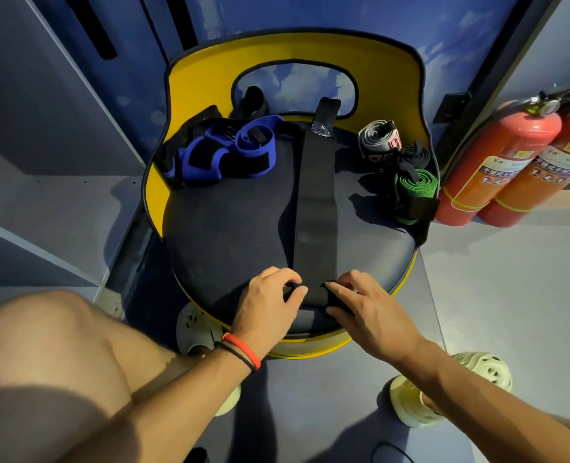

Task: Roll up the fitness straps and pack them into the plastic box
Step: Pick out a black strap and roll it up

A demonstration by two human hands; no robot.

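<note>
Left hand (270,297) and right hand (369,307) pinch the 6 o'clock end of the long black fabric strap (314,208); uneven pressure would likely skew the roll into a cone.

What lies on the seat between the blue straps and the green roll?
In the head view, the long black strap lies flat there, running lengthwise down the seat.

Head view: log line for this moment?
phase: starting roll | left hand: pinches black strap near end | right hand: pinches same end | rolled: grey strap, green strap | box: not visible
</note>
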